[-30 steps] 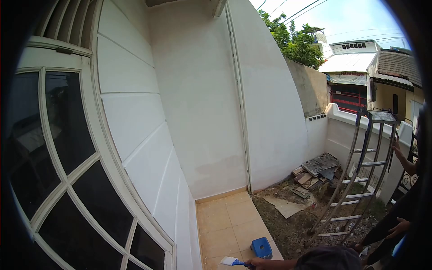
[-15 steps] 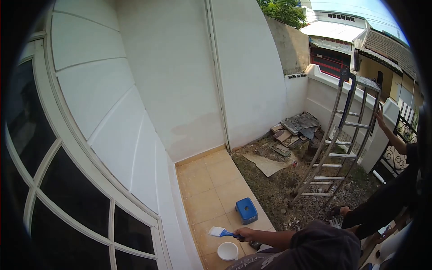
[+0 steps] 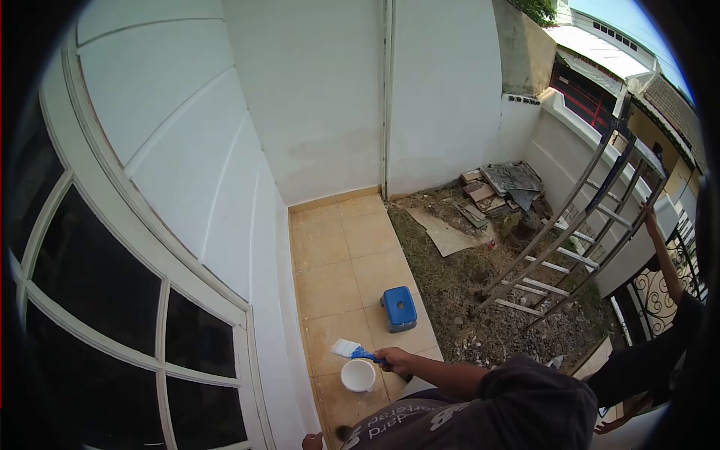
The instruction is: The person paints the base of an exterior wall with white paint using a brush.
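My right hand [image 3: 394, 361] is closed round the blue handle of a paint brush [image 3: 349, 348], whose white bristles point left. Just below the bristles a white bowl [image 3: 358, 376] stands on the tiled floor. Only a small part of my left hand [image 3: 313, 441] shows at the bottom edge, near the foot of the white wall; its fingers are too cut off to read. A blue plastic stool [image 3: 399, 308] stands on the tiles beyond my right hand.
Tan tiles [image 3: 322, 277] run along white walls [image 3: 307, 97]. A paned door [image 3: 97, 270] is at the left. On the soil at the right, a person's hand [image 3: 649, 215] touches a tilted metal ladder [image 3: 559, 247]. Boards [image 3: 499, 191] lie piled behind it.
The view has shifted. My right hand and the brush are closer to the bowl, and part of my left hand has come into view. The ladder leans further, with the other person's hand still on it.
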`<state>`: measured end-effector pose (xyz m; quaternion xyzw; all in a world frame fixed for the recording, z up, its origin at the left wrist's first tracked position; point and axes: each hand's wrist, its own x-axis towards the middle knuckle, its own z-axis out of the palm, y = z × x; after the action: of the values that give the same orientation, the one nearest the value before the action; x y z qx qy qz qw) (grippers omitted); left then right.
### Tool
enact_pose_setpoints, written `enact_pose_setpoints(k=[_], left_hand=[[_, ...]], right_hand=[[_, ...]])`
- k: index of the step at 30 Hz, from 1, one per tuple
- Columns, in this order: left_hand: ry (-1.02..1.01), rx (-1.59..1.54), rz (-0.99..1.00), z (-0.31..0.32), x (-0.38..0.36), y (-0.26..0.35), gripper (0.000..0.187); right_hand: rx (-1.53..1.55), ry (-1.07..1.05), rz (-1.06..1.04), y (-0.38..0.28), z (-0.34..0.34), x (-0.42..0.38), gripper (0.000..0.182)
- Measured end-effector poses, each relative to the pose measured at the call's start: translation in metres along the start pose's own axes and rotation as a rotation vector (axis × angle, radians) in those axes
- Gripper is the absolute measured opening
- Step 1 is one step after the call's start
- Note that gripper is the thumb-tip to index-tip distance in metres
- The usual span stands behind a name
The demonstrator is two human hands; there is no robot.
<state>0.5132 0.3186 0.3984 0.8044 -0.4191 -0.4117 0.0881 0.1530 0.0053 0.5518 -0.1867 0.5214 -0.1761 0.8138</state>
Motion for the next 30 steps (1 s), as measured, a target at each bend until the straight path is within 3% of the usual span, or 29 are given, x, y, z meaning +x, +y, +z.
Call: enact_pose_setpoints(k=[1,2,3,6,14,18,24,30], left_hand=[[-0.022,-0.261,-0.324,-0.003,0.003,0.0,0.041],[0.13,-0.145,-0.252,0.01,-0.007,0.002,0.043],[0.149,-0.125,-0.224,0.012,-0.016,0.008,0.048],[0.184,-0.159,-0.368,0.009,-0.045,0.059,0.048],[0.571,-0.373,-0.364,0.083,-0.098,0.149,0.042],[0.483,-0.532,-0.457,0.097,-0.138,0.186,0.043],[0.387,-0.517,-0.605,0.14,-0.197,0.142,0.052],[0.402,-0.577,-0.604,0.158,-0.238,0.07,0.05]], right_hand=[[0.001,-0.002,0.014,-0.002,-0.002,0.002,0.015],[0.011,-0.008,0.021,-0.003,-0.003,0.004,0.015],[0.011,-0.015,0.031,-0.01,-0.002,0.005,0.014],[-0.047,-0.078,0.081,-0.03,-0.018,0.012,0.014],[-0.264,-0.238,0.157,-0.088,-0.052,0.06,0.013],[-0.284,-0.248,0.186,-0.085,-0.058,0.071,0.012],[-0.264,-0.263,0.161,-0.053,-0.045,0.049,0.019],[-0.253,-0.201,0.057,-0.005,-0.03,0.009,0.018]])
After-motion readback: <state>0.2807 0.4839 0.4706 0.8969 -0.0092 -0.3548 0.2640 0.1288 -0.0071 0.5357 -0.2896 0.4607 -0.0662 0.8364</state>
